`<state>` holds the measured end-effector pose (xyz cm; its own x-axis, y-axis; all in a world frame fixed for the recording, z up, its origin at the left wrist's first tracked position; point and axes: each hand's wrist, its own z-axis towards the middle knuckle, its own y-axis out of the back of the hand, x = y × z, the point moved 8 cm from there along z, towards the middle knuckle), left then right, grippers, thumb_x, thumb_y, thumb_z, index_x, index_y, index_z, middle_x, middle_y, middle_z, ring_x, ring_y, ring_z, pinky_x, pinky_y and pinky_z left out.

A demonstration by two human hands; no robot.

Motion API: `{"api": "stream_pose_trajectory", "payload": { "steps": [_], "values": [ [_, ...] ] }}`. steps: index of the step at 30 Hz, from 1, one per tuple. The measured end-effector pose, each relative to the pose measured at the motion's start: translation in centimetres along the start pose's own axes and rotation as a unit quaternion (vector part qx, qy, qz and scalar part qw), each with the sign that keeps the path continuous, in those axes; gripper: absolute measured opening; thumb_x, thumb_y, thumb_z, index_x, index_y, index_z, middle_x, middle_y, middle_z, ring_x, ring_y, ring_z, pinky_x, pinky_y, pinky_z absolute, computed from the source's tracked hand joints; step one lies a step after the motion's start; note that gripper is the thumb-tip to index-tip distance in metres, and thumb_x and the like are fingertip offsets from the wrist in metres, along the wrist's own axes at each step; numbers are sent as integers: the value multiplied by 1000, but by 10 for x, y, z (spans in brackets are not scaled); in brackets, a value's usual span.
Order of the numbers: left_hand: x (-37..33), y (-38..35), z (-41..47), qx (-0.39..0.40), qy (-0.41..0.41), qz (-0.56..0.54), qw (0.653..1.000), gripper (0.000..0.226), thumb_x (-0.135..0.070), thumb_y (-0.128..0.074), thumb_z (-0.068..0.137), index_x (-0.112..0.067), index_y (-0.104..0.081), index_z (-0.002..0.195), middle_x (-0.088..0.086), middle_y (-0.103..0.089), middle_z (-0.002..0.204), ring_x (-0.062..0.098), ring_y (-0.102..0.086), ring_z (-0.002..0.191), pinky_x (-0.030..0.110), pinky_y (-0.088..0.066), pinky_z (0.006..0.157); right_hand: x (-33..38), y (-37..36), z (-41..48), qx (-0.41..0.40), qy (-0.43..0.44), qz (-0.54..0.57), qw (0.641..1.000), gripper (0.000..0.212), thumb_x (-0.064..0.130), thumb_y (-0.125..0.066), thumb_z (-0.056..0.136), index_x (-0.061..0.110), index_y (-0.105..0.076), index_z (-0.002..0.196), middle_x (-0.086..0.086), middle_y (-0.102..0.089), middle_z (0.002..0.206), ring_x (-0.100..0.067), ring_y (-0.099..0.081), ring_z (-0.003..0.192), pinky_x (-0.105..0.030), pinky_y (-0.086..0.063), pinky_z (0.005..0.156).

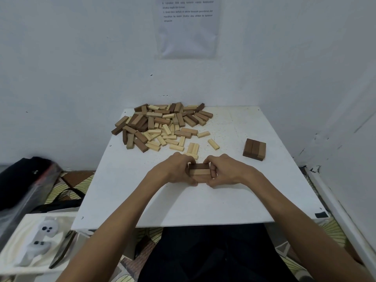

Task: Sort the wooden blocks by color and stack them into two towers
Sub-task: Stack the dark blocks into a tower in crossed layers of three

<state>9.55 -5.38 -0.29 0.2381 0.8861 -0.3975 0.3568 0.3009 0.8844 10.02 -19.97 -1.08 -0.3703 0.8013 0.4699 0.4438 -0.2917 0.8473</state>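
Note:
At the middle of the white table [203, 202] both hands clasp a small bundle of brown blocks [199, 171] lying side by side. My left hand [175, 169] grips its left end and my right hand [223, 169] grips its right end, fingers curled round. A big heap of mixed dark brown, mid brown and pale blocks [162, 125] lies at the table's far left. A flat layer of three brown blocks [254, 149] sits at the right. A few loose pale blocks [192, 148] lie just beyond my hands.
White walls close in behind and to the right of the table, with a printed sheet [188, 25] on the back wall. A black bag [26, 180] and a white box [34, 241] holding white objects sit on the floor at the left.

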Motion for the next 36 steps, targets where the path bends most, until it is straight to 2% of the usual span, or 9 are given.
{"api": "stream_pose_trajectory", "payload": {
  "steps": [6, 11, 14, 19, 22, 25, 29, 32, 36],
  "values": [
    [-2, -1, -1, 11, -11, -4, 1000, 63, -45, -86, 70, -17, -60, 120, -1, -62, 98, 14, -58, 86, 41, -56, 82, 0, -1, -3, -11, -7, 14, 1000, 63, 39, -76, 67, 23, -53, 123, 5, -64, 91, -13, -60, 89, -40, -57, 82],
    [-7, 3, 5, 17, -31, 0, 999, 62, -48, -86, 69, -19, -60, 117, -4, -63, 95, 12, -58, 85, 39, -56, 81, -4, 5, -9, -31, -16, 18, 999, 64, 41, -76, 65, 24, -53, 122, 4, -62, 91, -12, -56, 93, -38, -56, 80],
    [-23, 14, 18, 13, -56, 16, 998, 63, -53, -86, 67, -20, -62, 114, -6, -62, 91, 11, -58, 81, 37, -56, 77, -11, 23, -14, -58, -18, 14, 998, 64, 38, -79, 67, 19, -55, 123, 6, -65, 86, -11, -57, 88, -37, -55, 77],
    [-65, 36, 58, -7, -131, 77, 988, 58, -53, -83, 71, -24, -65, 118, -7, -59, 91, 13, -54, 81, 28, -43, 65, -38, 68, -26, -101, -50, -43, 993, 65, 48, -79, 68, 26, -57, 124, 10, -62, 87, -9, -55, 82, -31, -49, 71],
    [-88, 41, 84, -20, -162, 105, 981, 62, -60, -79, 72, -30, -62, 124, -8, -54, 100, 13, -53, 92, 32, -46, 72, -60, 91, -36, -117, -79, -63, 988, 63, 49, -78, 68, 29, -56, 124, 10, -61, 88, -12, -54, 85, -31, -44, 65],
    [-108, 40, 109, -25, -190, 119, 974, 64, -65, -77, 71, -33, -62, 124, -11, -48, 104, 11, -47, 102, 33, -44, 75, -83, 108, -45, -128, -108, -60, 984, 61, 46, -78, 68, 27, -59, 123, 9, -65, 94, -14, -57, 89, -34, -52, 72],
    [-136, 35, 139, -27, -220, 126, 967, 64, -63, -78, 72, -31, -62, 124, -9, -48, 115, 12, -44, 110, 31, -40, 81, -111, 123, -53, -138, -141, -62, 978, 62, 46, -79, 68, 27, -59, 124, 10, -63, 98, -14, -56, 92, -37, -53, 79],
    [-150, 29, 156, -17, -233, 139, 962, 65, -63, -77, 73, -30, -61, 127, -6, -50, 122, 15, -43, 112, 34, -42, 90, -132, 128, -57, -139, -158, -46, 976, 60, 44, -80, 69, 27, -60, 123, 11, -60, 95, -10, -55, 85, -32, -50, 72],
    [-160, 20, 170, -3, -243, 156, 957, 63, -63, -76, 73, -30, -61, 125, -6, -50, 121, 15, -42, 112, 33, -37, 87, -154, 124, -58, -138, -170, -12, 976, 58, 48, -83, 68, 31, -60, 119, 11, -57, 93, -5, -52, 77, -28, -42, 65]
  ]
}}
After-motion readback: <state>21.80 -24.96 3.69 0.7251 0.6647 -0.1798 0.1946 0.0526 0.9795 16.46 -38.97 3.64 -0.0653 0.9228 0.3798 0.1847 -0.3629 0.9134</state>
